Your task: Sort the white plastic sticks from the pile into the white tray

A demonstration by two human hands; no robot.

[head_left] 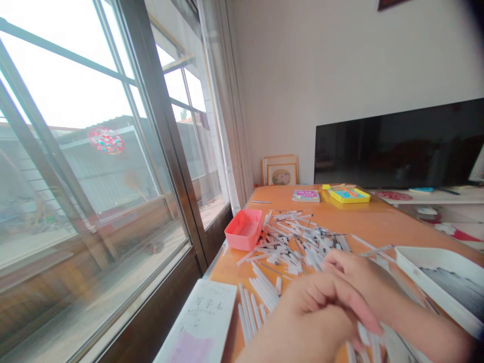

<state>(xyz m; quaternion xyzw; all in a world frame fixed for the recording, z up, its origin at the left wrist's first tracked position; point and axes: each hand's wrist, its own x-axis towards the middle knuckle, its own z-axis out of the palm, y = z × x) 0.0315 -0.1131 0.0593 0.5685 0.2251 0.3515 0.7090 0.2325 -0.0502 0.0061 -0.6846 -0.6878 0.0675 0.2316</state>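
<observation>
1. Left hand [313, 305], bare, lower middle of the frame: fingers bent and partly spread, tips directed to the lower right over white tubes [374, 348]; whether it grips one cannot be told.
2. Right hand [357, 269], bare, right of centre, just beyond the left: fingers curled, tips by the edge of the heap; any contents hidden.
3. Heap of white pen pieces [291, 237], some dark-ended, centre of the frame: loosely strewn, many crosswise; lower right edge masked by the right hand.
4. Row of white barrels [264, 287], lower middle: laid roughly side by side, partly covered by the left hand.
5. White tray [401, 259], right edge: contains dark slender rods [454, 287], roughly parallel; the right forearm crosses in front of its near side.
6. Pink box [239, 244], open-topped, just left of the heap.
7. Notebook [217, 305], bottom, left of centre: pale cover, Chinese characters, lilac patch; cut by the lower edge.
8. Yellow tray [351, 199], right of centre, far end of the table [381, 222]: blue and orange items inside.
9. Booklet [305, 195], pink and purple, left of the yellow tray.
10. Slim pen [261, 202], single, near the table's far left corner.
11. Television [397, 146], right, screen dark; framed pictures [282, 171] to its left.
12. Glazed panels [94, 151], left, with round red ornament [106, 140]; pale curtain [227, 101] alongside.
</observation>
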